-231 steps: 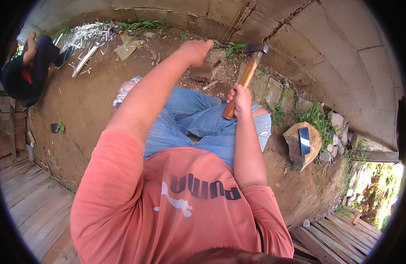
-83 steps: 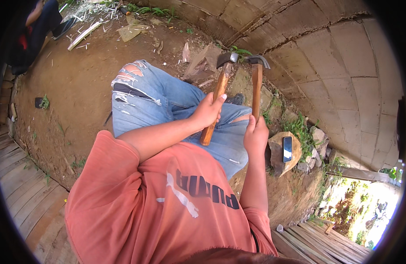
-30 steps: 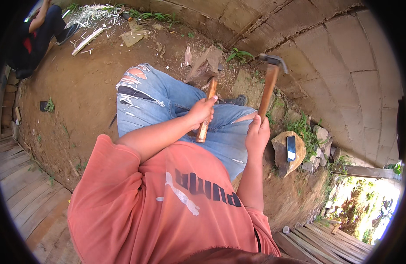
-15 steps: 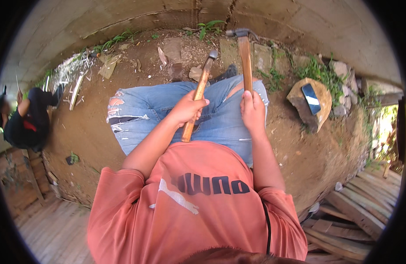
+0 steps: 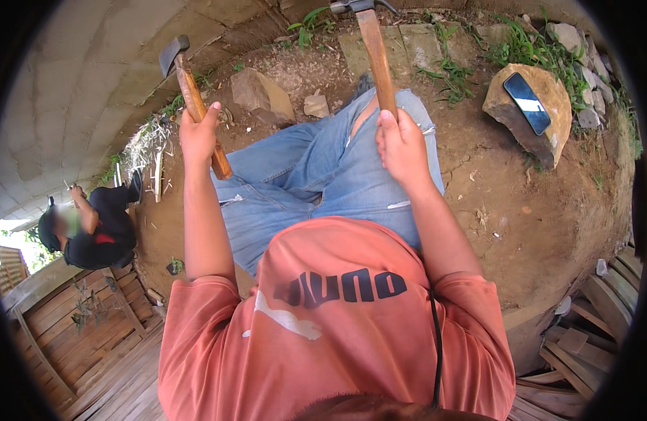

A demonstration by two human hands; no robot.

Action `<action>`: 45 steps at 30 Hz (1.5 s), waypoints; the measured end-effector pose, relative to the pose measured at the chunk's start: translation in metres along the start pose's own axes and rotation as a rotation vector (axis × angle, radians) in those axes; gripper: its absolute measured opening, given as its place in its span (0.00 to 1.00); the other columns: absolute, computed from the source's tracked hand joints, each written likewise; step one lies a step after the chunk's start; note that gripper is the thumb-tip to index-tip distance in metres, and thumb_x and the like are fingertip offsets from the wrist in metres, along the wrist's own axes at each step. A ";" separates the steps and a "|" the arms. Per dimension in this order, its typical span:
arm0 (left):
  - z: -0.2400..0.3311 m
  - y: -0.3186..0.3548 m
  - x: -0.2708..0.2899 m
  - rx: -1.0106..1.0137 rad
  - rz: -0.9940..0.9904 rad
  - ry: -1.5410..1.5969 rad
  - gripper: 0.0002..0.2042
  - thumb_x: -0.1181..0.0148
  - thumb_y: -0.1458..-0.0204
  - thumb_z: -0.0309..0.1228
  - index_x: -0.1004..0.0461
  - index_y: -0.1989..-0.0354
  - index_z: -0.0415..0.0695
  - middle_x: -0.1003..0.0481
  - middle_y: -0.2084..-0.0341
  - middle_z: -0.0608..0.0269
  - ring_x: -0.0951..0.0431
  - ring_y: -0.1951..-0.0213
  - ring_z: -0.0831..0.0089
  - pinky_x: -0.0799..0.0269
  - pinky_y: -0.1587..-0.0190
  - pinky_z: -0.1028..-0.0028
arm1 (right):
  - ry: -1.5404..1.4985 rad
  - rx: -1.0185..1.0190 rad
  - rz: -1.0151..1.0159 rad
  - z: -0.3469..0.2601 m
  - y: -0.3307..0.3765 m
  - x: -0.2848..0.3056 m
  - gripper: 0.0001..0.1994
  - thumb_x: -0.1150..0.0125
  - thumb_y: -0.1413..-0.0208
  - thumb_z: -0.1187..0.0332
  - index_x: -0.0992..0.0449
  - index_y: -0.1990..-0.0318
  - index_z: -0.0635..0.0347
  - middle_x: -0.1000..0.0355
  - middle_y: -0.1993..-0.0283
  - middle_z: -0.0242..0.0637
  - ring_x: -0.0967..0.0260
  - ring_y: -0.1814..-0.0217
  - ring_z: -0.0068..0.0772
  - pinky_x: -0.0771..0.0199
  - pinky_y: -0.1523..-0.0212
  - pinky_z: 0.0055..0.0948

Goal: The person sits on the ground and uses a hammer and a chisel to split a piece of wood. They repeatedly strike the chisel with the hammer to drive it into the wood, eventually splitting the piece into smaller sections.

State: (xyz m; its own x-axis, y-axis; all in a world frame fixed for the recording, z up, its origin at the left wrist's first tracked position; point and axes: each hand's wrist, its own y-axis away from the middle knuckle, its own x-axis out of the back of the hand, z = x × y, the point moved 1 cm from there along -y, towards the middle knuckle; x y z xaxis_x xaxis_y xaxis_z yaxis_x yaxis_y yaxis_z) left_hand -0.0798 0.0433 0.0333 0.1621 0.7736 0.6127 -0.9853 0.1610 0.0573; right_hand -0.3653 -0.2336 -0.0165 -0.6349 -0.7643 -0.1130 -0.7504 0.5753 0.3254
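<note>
Raised on the left, my left hand (image 5: 199,137) is wrapped round the wooden handle of a small hatchet (image 5: 189,88). Its dark metal head points up and away, beside the wall. My right hand (image 5: 405,146) grips the lower part of a claw hammer (image 5: 377,63), held nearly upright above my right knee. The hammer's head reaches the top edge of the view. Under both hands are my crossed legs in torn blue jeans (image 5: 288,158). The tools are apart, and neither head touches anything.
A brown block-shaped stone (image 5: 260,95) lies ahead on the dirt. To the right, a phone (image 5: 527,104) rests on a large rock (image 5: 500,98). Another person (image 5: 102,228) sits at far left near pale wood shavings (image 5: 148,146). Boards (image 5: 583,347) are stacked at lower right.
My left hand has swung the hatchet from over my lap out to the left and upward. The hammer stays in my right hand, its head higher in view. The view has turned.
</note>
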 end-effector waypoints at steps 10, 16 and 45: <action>0.005 -0.053 -0.054 0.140 -0.125 -0.084 0.34 0.17 0.52 0.51 0.27 0.50 0.37 0.24 0.67 0.64 0.25 0.67 0.75 0.27 0.63 0.70 | 0.191 0.107 0.002 0.004 -0.001 -0.001 0.19 0.44 0.24 0.56 0.25 0.62 0.64 0.27 0.75 0.39 0.29 0.73 0.35 0.28 0.67 0.39; 0.005 -0.062 -0.067 0.107 -0.171 -0.153 0.31 0.19 0.52 0.42 0.26 0.49 0.33 0.20 0.63 0.57 0.21 0.63 0.68 0.24 0.59 0.67 | 0.205 0.105 -0.002 0.006 -0.002 0.000 0.19 0.44 0.25 0.55 0.25 0.62 0.64 0.27 0.74 0.41 0.28 0.72 0.37 0.28 0.66 0.40; -0.030 -0.077 -0.071 0.359 -0.171 0.523 0.19 0.30 0.38 0.35 0.30 0.45 0.38 0.19 0.62 0.61 0.21 0.67 0.75 0.23 0.67 0.73 | 0.327 0.086 -0.007 0.003 -0.002 -0.003 0.19 0.44 0.25 0.55 0.24 0.59 0.65 0.26 0.73 0.44 0.26 0.70 0.42 0.27 0.65 0.42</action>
State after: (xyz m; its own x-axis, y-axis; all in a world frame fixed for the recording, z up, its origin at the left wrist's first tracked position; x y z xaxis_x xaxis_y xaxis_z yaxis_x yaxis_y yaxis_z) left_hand -0.0144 -0.0058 -0.0385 0.2339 0.9658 0.1124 -0.8853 0.1637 0.4352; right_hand -0.3620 -0.2316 -0.0196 -0.5477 -0.8133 0.1964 -0.7763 0.5815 0.2432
